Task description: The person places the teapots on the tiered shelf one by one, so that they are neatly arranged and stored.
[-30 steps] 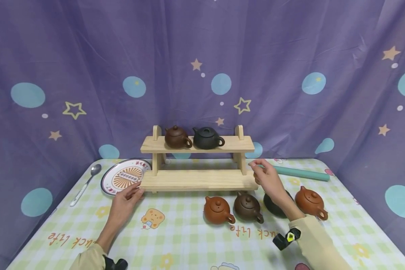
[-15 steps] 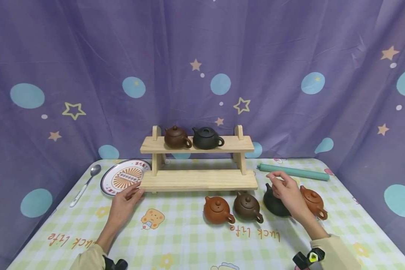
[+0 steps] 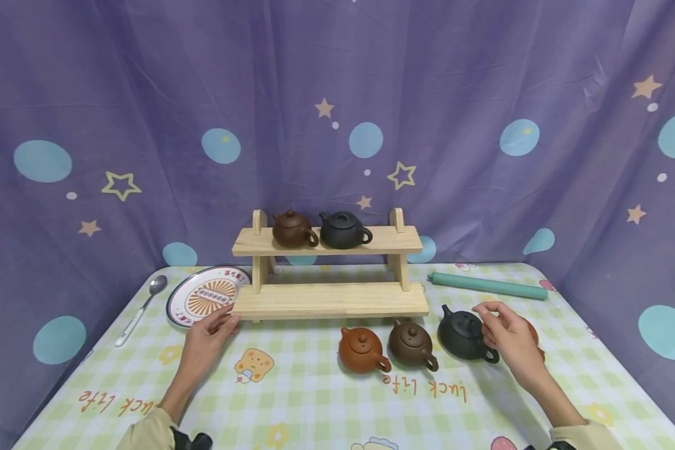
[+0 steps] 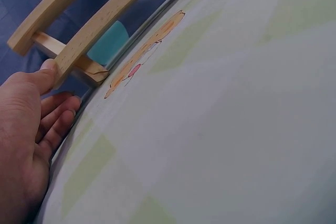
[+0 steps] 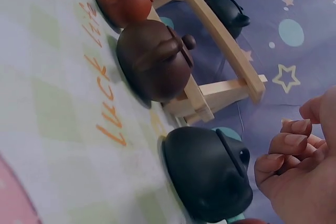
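A two-tier wooden display rack (image 3: 332, 300) stands mid-table. My left hand (image 3: 207, 340) holds the left end of its lower board, the thumb (image 4: 48, 69) right at the board's end. On the upper board sit a dark brown teapot (image 3: 292, 230) and a black teapot (image 3: 343, 231). Before the rack stand an orange teapot (image 3: 361, 350), a brown teapot (image 3: 410, 344) and another black teapot (image 3: 462, 336). My right hand (image 3: 512, 340), fingers loosely curled around nothing, hovers just right of that black teapot. It mostly hides a second orange teapot (image 3: 534, 331).
Left of the rack lies a patterned plate (image 3: 182, 300), overlapped by the rack's end. A spoon (image 3: 140, 311) lies farther left. At the back right there is a green rolled stick (image 3: 489, 285). A purple curtain (image 3: 337, 81) hangs behind the checked tablecloth (image 3: 304, 406).
My right hand has drawn away from the rack's right end, moving right and nearer to me. The front black teapot came into view and the right orange teapot became mostly covered. The left hand stays put.
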The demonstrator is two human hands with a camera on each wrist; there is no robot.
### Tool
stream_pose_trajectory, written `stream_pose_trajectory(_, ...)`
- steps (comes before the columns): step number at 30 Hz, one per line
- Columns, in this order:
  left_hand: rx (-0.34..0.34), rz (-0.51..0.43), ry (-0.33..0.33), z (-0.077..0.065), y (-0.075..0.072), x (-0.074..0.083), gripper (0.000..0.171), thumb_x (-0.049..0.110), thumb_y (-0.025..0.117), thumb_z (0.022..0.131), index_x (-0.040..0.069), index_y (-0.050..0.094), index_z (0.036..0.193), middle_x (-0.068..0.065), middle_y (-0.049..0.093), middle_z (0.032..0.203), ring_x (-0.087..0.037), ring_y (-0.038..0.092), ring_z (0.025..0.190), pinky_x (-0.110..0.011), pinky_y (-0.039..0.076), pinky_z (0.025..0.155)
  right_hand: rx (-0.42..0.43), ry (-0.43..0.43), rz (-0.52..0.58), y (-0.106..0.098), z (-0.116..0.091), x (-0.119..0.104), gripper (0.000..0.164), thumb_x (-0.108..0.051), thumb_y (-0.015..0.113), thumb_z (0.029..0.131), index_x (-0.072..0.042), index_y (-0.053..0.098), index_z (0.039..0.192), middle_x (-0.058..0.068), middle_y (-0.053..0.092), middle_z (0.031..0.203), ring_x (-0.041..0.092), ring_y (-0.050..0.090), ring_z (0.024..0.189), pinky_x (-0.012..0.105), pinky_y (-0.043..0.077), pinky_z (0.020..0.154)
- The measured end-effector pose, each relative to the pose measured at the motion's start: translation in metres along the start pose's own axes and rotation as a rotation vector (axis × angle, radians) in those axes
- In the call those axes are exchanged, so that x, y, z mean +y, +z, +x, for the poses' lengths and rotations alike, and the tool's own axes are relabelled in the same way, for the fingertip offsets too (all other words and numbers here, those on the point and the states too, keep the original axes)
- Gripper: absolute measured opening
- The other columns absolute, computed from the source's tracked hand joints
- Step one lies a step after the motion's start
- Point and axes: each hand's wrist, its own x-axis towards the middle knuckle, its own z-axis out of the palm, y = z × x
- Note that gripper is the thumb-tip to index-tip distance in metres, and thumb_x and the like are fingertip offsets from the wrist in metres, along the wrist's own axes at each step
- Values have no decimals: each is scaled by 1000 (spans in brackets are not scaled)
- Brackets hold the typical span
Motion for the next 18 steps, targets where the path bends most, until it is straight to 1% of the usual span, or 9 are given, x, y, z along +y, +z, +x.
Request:
stream_pose_trajectory(4, 10, -4, 12, 0, 0, -1, 49, 26, 65, 105, -4, 57, 142, -24, 70, 121, -9, 73, 88, -12, 56, 80, 10, -15, -13, -5, -5, 4, 31, -27, 51, 112, 2, 60, 118, -1, 42, 68, 9, 42, 60, 24, 46, 53)
stream_pose_trajectory(8, 8, -16, 5, -1, 1, -1, 48, 25, 66, 105, -4, 57, 142, -24, 70, 120, -9, 73, 89, -13, 57, 80, -10, -35, 17, -11, -10, 9, 30, -24, 51, 112, 5, 57, 117, 0, 42, 69, 10, 37, 57, 33, 35, 48)
stream_pose_trajectory(10, 4, -19, -1, -1, 1, -1, 48, 25, 66, 105, -4, 57, 142, -25, 70, 121, -9, 73, 89, -14, 57, 80, -9, -23, 15, -14, -13, 10, 32, -25, 51, 111, 7, 56, 116, 0, 48, 72, 8, 40, 58, 30, 38, 48)
stream_pose_trajectory(11, 4, -20, -4, -1, 1, 0, 48, 25, 66, 105, -3, 57, 142, -25, 70, 121, -9, 73, 89, -14, 57, 81, -5, -9, 14, -16, -14, 10, 34, -26, 52, 111, 7, 56, 116, -1, 53, 76, 5, 45, 61, 27, 41, 50)
stream_pose_trajectory(14, -1, -13, -7, -1, 0, 0, 48, 25, 66, 105, -3, 57, 143, -25, 70, 122, -8, 73, 88, -14, 57, 81, 10, 45, -18, -21, -18, 12, 39, -31, 52, 111, 6, 57, 121, -4, 66, 96, -6, 59, 83, 19, 55, 63)
stream_pose_trajectory(15, -1, -11, -8, -1, 0, 1, 48, 24, 66, 105, -3, 57, 143, -25, 70, 122, -7, 73, 88, -13, 57, 81, 12, 59, -34, -23, -19, 14, 41, -33, 52, 111, 7, 58, 122, -4, 68, 104, -6, 61, 91, 19, 57, 69)
stream_pose_trajectory(16, -1, -10, -8, 0, 0, 1, 48, 24, 65, 105, -3, 57, 143, -25, 70, 122, -7, 73, 88, -14, 57, 81, 15, 70, -45, -24, -20, 15, 43, -33, 51, 111, 7, 57, 124, -4, 69, 108, -5, 62, 96, 20, 58, 71)
stream_pose_trajectory(17, -1, -9, -9, 0, 0, 1, 48, 24, 66, 105, -3, 57, 143, -25, 70, 123, -6, 73, 88, -13, 57, 81, 20, 76, -54, -25, -21, 16, 43, -33, 51, 111, 8, 57, 125, -4, 69, 110, -4, 62, 97, 21, 59, 73)
stream_pose_trajectory(18, -3, -8, -10, 0, 0, 1, 48, 25, 66, 105, -3, 56, 143, -25, 69, 123, -7, 73, 88, -13, 57, 81, 23, 78, -61, -26, -22, 17, 43, -32, 50, 111, 8, 56, 125, -4, 69, 103, -6, 61, 91, 20, 57, 69)
